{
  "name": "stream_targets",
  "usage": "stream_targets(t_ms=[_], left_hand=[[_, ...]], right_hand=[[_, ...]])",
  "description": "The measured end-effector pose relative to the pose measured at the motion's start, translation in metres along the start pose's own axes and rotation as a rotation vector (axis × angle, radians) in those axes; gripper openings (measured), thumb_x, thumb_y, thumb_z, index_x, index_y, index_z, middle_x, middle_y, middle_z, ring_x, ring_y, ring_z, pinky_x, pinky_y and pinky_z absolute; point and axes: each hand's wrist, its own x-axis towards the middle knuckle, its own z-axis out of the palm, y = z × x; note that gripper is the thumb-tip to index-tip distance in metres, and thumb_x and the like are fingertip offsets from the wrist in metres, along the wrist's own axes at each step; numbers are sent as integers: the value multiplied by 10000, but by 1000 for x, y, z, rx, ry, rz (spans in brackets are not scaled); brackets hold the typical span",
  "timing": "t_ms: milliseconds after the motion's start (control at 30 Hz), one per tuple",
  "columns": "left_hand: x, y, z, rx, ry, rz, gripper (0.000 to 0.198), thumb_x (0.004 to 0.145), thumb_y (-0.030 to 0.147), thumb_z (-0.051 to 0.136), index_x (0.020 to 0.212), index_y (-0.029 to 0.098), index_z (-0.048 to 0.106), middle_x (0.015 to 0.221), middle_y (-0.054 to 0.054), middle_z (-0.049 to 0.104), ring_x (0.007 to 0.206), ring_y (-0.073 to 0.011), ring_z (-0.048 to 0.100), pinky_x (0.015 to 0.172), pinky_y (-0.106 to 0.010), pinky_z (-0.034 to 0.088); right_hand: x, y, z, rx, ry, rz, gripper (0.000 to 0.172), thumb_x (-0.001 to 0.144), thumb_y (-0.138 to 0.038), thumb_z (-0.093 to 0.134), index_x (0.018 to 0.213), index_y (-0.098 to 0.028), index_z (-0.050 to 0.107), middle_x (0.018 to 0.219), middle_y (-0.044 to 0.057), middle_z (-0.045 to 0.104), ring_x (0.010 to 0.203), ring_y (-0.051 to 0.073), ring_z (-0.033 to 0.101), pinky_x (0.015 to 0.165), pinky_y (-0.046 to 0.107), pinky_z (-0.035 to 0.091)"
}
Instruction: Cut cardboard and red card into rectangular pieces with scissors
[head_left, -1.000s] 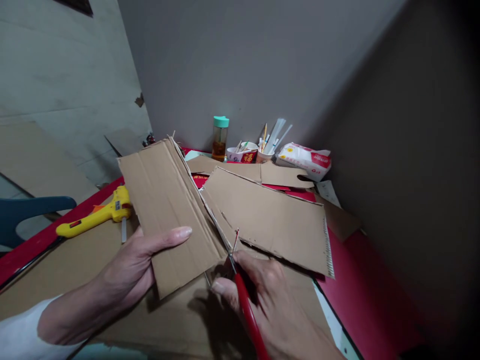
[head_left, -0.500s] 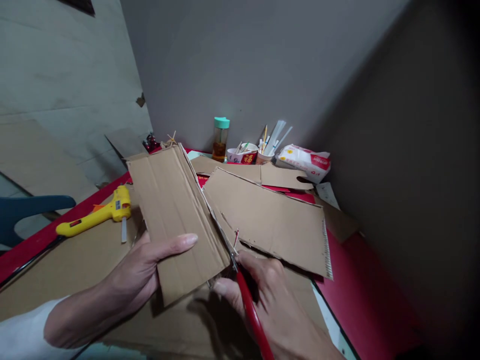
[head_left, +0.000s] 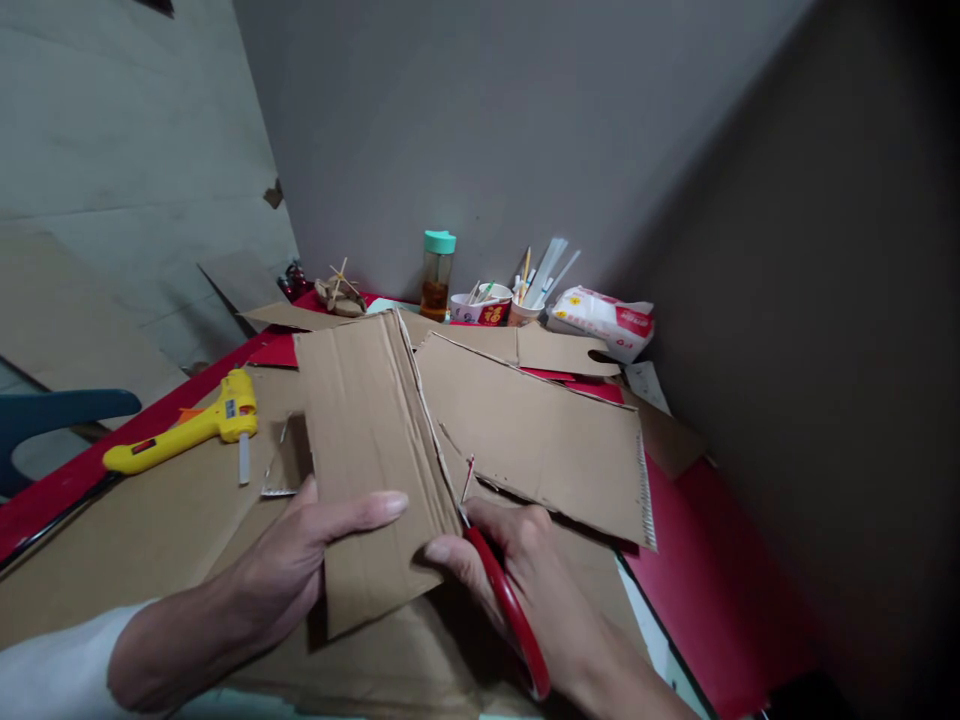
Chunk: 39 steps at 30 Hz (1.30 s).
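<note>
Grey wall behind, pale wall at far left; red-topped table below, partly covered by a cardboard sheet.

Far left: blue chair, part only. Next, yellow glue gun lying on its side on the sheet, dark cord trailing from the handle. Heat state cannot be told. Risk: a wide sweep of the left forearm could catch the cord and drag the gun.

Left hand: thumb flat on the near face of the ridged cardboard piece, fingers behind and mostly hidden; the piece is pinched between them, tilted, in front of the person. Risk: it is held on its left side while the tool works the right, so it could twist or bow along its ridges if the pinch is loose.

Centre back: bottle, upright, well apart from the hands.

Right hand: closed around the red-handled scissors, blades at the piece's right edge; depth of bite not visible. Judgement: a crooked blade angle could make the cut wander or tear the layers. The right thumb lies over the lower right corner, near the blades; a slip could nick it.

Right: flat cardboard panel, just beyond the blades, could be scored by an overreaching tip. Tissue pack behind it.
</note>
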Motion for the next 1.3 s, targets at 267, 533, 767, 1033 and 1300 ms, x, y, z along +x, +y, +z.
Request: stream_targets(t_ms=[267, 533, 767, 1033, 1300], left_hand=[[0, 14, 8, -95, -25, 59, 794, 629, 155, 878, 1360, 157, 571, 1020, -122, 803, 791, -312, 777, 775, -388, 640], [2, 26, 10, -144, 11, 33, 644, 735, 188, 804, 1335, 134, 578, 949, -126, 811, 755, -320, 777, 674, -404, 653], [2, 22, 10, -83, 23, 138, 794, 686, 143, 841, 1400, 162, 495, 976, -118, 807, 802, -320, 774, 710, -421, 658], [2, 18, 9, -75, 2, 172, 771, 745, 120, 795, 1437, 198, 464, 1029, -81, 804, 889, -297, 766, 752, -391, 660], [3, 16, 11, -31, -12, 187, 715, 781, 158, 780, 1432, 214, 489, 1093, -78, 790, 909, -292, 760, 763, -401, 660]], right_hand=[[2, -1, -16, 124, 87, 139, 428, 897, -588, 559, 737, -192, 573, 579, -8, 598, 527, 134, 559, 531, 244, 396], [-6, -11, -16, 245, -25, 28, 330, 844, -490, 685, 1009, -213, 612, 821, 1, 678, 708, 160, 634, 637, 244, 477], [-20, -13, -2, 14, -23, 153, 607, 807, -691, 619, 1261, -292, 566, 1134, 82, 643, 1043, 292, 620, 882, 432, 515], [-18, -8, 4, -73, 39, 42, 505, 825, -674, 625, 1136, -279, 587, 1164, 68, 609, 1080, 277, 589, 873, 393, 497], [-16, -7, 8, -10, 79, -66, 249, 913, -423, 616, 817, -217, 515, 703, -37, 530, 625, 131, 477, 582, 262, 331]])
